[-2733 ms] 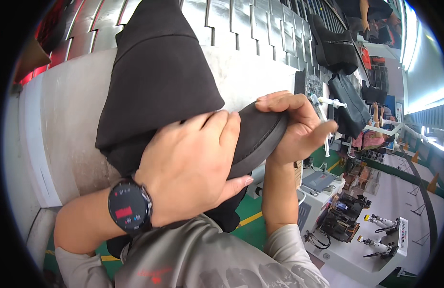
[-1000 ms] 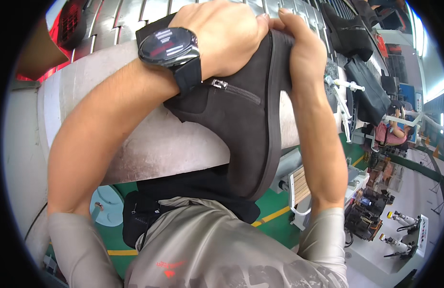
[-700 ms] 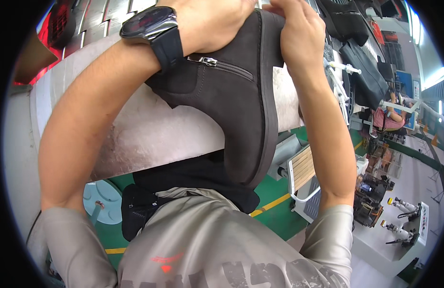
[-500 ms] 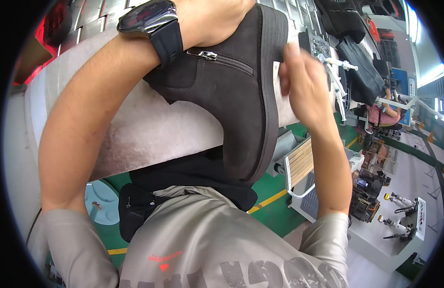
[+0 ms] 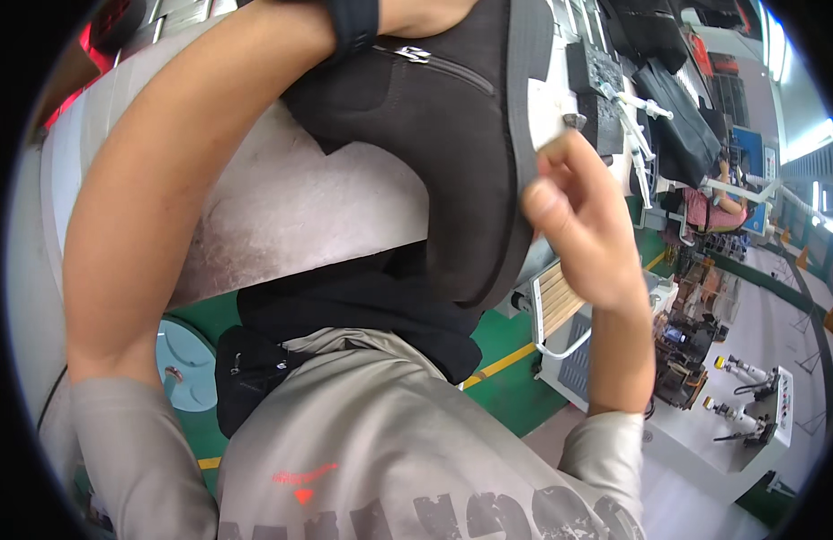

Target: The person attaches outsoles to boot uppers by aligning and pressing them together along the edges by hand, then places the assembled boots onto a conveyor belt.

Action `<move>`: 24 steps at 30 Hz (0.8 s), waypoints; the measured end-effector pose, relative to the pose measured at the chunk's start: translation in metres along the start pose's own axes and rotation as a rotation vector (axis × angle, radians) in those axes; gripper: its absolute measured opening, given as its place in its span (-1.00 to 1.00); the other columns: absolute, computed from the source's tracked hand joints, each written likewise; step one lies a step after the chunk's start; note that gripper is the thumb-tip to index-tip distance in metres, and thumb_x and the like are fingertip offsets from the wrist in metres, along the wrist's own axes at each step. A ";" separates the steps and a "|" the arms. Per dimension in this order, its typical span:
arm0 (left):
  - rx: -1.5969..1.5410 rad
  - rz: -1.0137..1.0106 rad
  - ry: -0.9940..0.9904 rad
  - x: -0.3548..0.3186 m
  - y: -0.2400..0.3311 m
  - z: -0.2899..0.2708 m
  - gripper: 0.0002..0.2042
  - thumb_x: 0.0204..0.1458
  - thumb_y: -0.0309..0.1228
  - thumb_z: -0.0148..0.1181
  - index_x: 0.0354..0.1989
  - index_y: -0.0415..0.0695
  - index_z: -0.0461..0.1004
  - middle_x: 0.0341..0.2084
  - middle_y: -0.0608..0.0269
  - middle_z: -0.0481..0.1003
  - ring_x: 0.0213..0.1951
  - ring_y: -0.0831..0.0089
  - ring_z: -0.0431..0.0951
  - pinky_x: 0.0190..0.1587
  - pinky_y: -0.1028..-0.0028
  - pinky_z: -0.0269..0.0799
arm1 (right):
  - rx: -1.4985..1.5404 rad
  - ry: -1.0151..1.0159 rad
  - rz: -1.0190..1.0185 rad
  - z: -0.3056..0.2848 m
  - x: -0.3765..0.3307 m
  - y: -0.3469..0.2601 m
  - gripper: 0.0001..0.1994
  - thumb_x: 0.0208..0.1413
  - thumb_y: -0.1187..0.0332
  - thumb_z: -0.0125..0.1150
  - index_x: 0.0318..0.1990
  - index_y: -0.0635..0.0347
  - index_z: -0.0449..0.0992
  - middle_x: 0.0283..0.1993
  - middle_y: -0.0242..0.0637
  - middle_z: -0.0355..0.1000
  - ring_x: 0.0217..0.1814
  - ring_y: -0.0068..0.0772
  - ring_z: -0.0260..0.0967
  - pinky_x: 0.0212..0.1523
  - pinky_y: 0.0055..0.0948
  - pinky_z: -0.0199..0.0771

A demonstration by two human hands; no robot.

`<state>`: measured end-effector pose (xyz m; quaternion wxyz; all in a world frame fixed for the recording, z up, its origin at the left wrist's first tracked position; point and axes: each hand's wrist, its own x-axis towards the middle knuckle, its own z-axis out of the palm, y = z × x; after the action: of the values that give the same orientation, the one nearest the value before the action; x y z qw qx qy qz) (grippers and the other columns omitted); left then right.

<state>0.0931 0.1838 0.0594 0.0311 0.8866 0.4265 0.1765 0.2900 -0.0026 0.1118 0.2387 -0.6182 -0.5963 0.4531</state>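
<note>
A dark brown suede-like ankle boot (image 5: 452, 135) with a side zipper (image 5: 448, 67) lies turned on its side. Its sole (image 5: 522, 126) faces right and the heel hangs past the table's near edge. My left hand (image 5: 425, 14) grips the boot at the top of the picture; its fingertips are hidden behind the boot and beyond the picture's edge. Beside the sole, near the heel, is my right hand (image 5: 583, 216), fingers curled and thumb close to the sole edge. Whatever it may be pinching is too blurred to make out.
Under the boot is a pale, stained work table (image 5: 282, 207). To the right stand a dark block (image 5: 601, 72), white tube-like parts (image 5: 634, 135) and a slatted wooden rack (image 5: 558, 299). A light-blue stool (image 5: 187, 360) is below left. A person in pink (image 5: 713, 211) sits farther off.
My left hand and the boot have shifted slightly up and right. My right hand has come down along the sole toward the heel, its fingers now more curled.
</note>
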 end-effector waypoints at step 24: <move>-0.220 0.566 0.176 -0.133 0.052 0.011 0.04 0.19 0.47 -0.29 0.57 -0.23 0.10 0.53 -0.11 0.22 0.53 -0.08 0.24 0.57 -0.16 -0.08 | 0.781 0.562 -0.191 0.058 0.042 0.033 -0.25 0.53 -0.24 -0.38 0.21 0.41 0.38 0.21 0.07 0.46 0.31 -0.10 0.38 0.50 -0.15 0.22</move>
<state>0.0590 0.0503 0.0217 0.0395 0.9426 0.1422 0.2994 0.2531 0.0174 0.0454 0.6449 -0.5233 -0.3482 0.4348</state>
